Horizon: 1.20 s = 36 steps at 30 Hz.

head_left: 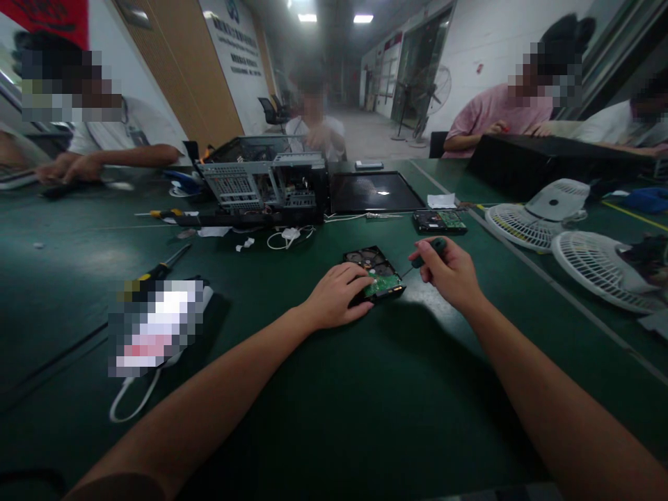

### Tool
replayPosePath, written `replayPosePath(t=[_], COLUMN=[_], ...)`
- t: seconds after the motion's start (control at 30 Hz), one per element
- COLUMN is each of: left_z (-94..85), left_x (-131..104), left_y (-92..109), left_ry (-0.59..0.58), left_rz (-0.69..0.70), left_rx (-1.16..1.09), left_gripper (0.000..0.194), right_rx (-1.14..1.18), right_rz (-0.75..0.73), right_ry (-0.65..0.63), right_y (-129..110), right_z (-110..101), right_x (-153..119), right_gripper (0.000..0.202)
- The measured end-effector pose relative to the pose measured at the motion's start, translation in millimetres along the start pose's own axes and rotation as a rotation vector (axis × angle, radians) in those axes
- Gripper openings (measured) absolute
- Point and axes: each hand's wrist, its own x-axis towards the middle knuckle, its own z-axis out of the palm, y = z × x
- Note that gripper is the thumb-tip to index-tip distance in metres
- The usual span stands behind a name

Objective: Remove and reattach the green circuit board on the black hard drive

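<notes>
A hard drive (385,284) lies on the green table with its green circuit board facing up. Its left side is held by my left hand (340,296), fingers over the top and thumb along the near edge. My right hand (449,270) grips a screwdriver (432,252) by its dark handle. The thin shaft slants down to the left, its tip at the drive's right corner; whether it sits in a screw is too small to tell.
Beyond the drive stand an open computer case (261,182), a flat black screen (376,192) and a second hard drive (440,222). White fan parts (525,224) lie right. Left are a yellow-black screwdriver (156,271) and a blurred-out phone (161,323). Several people sit around the table.
</notes>
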Motion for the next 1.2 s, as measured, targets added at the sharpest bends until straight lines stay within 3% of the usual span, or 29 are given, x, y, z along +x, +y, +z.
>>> replayPosePath(t=[0.2, 0.5, 0.77, 1.2], left_z=[-4.4, -1.5, 1.3, 0.0], left_x=[0.3, 1.3, -1.2, -2.1], left_y=[-1.0, -3.6, -6.8, -7.1], left_ry=[0.047, 0.127, 0.098, 0.042], left_rz=[-0.104, -0.212, -0.102, -0.002], left_rx=[0.024, 0.091, 0.094, 0.039], left_gripper=[0.051, 0.026, 0.028, 0.030], right_rx=[0.176, 0.154, 0.096, 0.190], right_rz=[0.057, 0.080, -0.022, 0.070], right_ry=[-0.096, -0.105, -0.129, -0.248], right_y=[1.9, -1.7, -1.8, -9.1], right_z=[-4.9, -9.8, -13.3, -12.4], right_x=[1.5, 3.6, 3.9, 0.4], right_gripper=[0.055, 0.044, 0.041, 0.031])
